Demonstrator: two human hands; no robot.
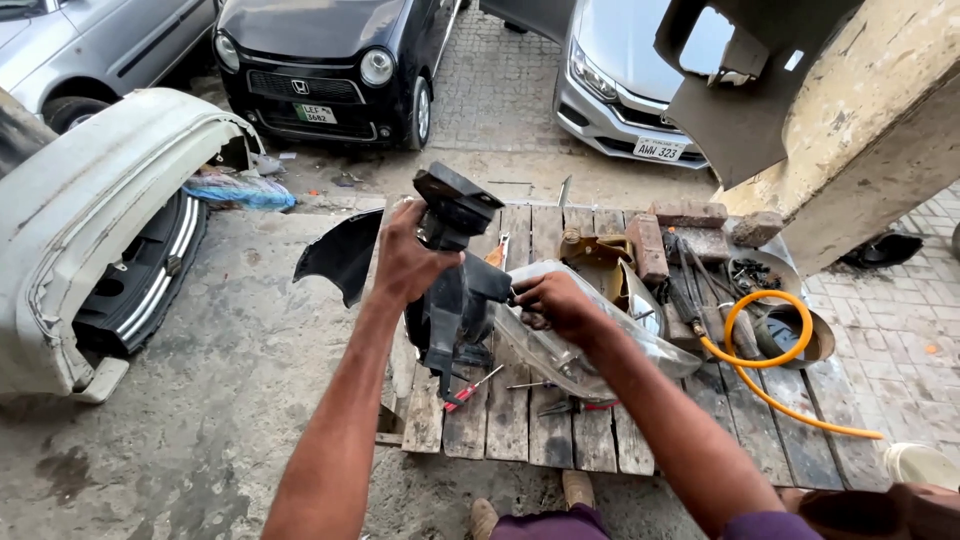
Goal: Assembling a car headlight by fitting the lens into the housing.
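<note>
Daylit concrete yard with a paved strip, parked cars, a detached bumper and a concrete pillar.

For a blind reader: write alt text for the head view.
Two bare hands, left hand and right hand, grip a black plastic car part above a wooden pallet strewn with a headlight, bricks and an orange hose. A detached bumper lies left; parked cars stand behind.

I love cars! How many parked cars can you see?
3, all along the top: a grey car at left, a black car in the middle, a silver car right. More may be hidden.
</note>
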